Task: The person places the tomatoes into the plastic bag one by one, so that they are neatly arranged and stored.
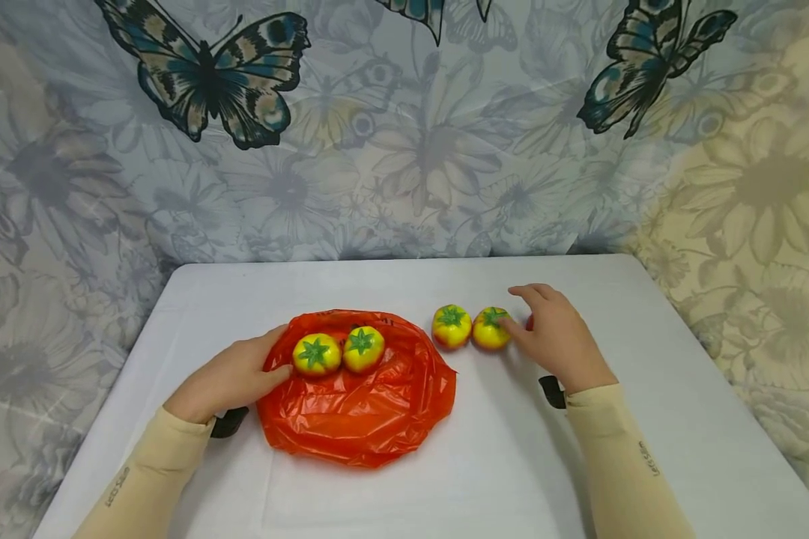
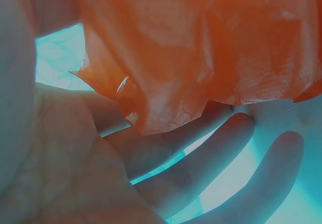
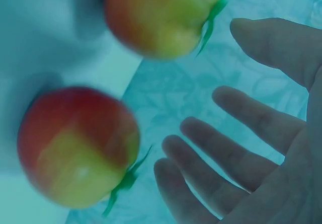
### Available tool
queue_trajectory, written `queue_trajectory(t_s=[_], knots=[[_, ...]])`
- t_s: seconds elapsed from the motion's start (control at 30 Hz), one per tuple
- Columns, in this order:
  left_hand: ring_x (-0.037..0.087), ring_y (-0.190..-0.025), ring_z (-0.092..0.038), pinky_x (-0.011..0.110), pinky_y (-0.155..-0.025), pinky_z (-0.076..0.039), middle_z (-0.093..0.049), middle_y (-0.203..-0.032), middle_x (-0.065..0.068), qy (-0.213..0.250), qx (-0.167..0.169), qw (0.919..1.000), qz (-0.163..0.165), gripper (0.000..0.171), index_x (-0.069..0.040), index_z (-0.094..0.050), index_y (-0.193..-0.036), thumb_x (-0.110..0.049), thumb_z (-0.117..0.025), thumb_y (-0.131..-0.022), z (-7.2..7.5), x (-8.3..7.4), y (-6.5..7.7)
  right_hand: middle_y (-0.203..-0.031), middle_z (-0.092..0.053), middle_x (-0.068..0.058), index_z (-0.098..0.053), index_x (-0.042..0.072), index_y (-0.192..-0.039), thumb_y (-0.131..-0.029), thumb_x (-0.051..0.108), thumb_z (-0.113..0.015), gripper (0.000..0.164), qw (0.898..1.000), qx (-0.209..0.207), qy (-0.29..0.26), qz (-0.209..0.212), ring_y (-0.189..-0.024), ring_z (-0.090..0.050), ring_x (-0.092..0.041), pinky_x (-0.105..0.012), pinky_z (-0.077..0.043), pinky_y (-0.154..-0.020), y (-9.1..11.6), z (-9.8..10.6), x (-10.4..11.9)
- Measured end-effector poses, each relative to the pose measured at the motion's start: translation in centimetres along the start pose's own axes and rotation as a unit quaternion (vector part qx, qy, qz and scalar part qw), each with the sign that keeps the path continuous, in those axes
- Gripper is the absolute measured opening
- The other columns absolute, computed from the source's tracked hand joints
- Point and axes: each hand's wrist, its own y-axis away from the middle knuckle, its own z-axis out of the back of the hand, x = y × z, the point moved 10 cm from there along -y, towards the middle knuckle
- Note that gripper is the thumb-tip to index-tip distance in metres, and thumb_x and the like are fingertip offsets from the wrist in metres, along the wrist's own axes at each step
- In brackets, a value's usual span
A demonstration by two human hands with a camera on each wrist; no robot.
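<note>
A crumpled red plastic bag (image 1: pixel 371 419) lies on the table with two yellow-and-red tomatoes (image 1: pixel 317 355) with green leafy tops on its upper part. My left hand (image 1: pixel 239 374) is at the bag's left edge, thumb on its near side. In the left wrist view, its fingers (image 2: pixel 211 168) are nearly straight under the hanging plastic (image 2: pixel 166 73). To the right of the bag, two more tomatoes (image 1: pixel 451 327) sit side by side. Over the right one of these hovers my right hand (image 1: pixel 556 337), fingers spread. The right wrist view shows a gap between that hand and both tomatoes (image 3: pixel 75 148).
A white cloth covers the table (image 1: pixel 472 457). Behind it hangs a backdrop (image 1: pixel 431 180) printed with flowers and butterflies. A bit of red (image 1: pixel 529 323) shows beside the right hand, mostly hidden. Both wrists carry small black devices (image 1: pixel 551 391).
</note>
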Motion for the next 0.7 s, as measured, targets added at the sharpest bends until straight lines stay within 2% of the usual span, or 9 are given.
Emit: queue_trajectory(t_s=[0.13, 0.33, 0.57, 0.7], knots=[[0.021, -0.107, -0.066, 0.047, -0.097, -0.057, -0.065, -0.151, 0.016, 0.007, 0.001, 1.0000, 0.001, 0.075, -0.007, -0.033, -0.169, -0.028, -0.063, -0.104, -0.1, 0.1, 0.0, -0.151, -0.056, -0.028, -0.061, 0.002, -0.147, -0.102, 0.032, -0.073, 0.056, 1.000, 0.008, 0.006, -0.029, -0.139, -0.052, -0.053, -0.072, -0.042, -0.116, 0.0, 0.4, -1.7], [0.020, -0.104, -0.066, 0.041, -0.091, -0.056, -0.066, -0.150, 0.016, 0.008, 0.002, 1.0000, -0.002, 0.074, -0.007, -0.033, -0.169, -0.028, -0.063, -0.104, -0.1, 0.1, -0.1, -0.151, -0.054, -0.031, -0.059, 0.000, -0.149, -0.102, 0.036, -0.073, 0.061, 0.999, 0.011, 0.010, -0.050, -0.140, -0.049, -0.054, -0.073, -0.040, -0.117, 0.1, 0.5, -3.5], [0.018, -0.094, -0.066, 0.036, -0.081, -0.055, -0.068, -0.145, 0.015, 0.011, 0.003, 0.9999, -0.006, 0.074, -0.006, -0.033, -0.169, -0.028, -0.062, -0.105, -0.1, 0.1, -0.1, -0.154, -0.048, -0.036, -0.054, -0.001, -0.153, -0.101, 0.041, -0.074, 0.070, 0.995, 0.061, 0.015, -0.081, -0.137, -0.048, -0.059, -0.075, -0.040, -0.116, 0.1, -0.6, -4.9], [0.017, -0.091, -0.066, 0.035, -0.079, -0.055, -0.069, -0.143, 0.015, 0.011, 0.006, 0.9999, -0.004, 0.074, -0.007, -0.033, -0.169, -0.028, -0.062, -0.105, -0.1, 0.2, -0.2, -0.154, -0.045, -0.038, -0.051, -0.003, -0.154, -0.101, 0.042, -0.073, 0.073, 0.992, 0.082, 0.017, -0.089, -0.136, -0.048, -0.060, -0.075, -0.041, -0.115, 0.2, -1.1, -5.2]])
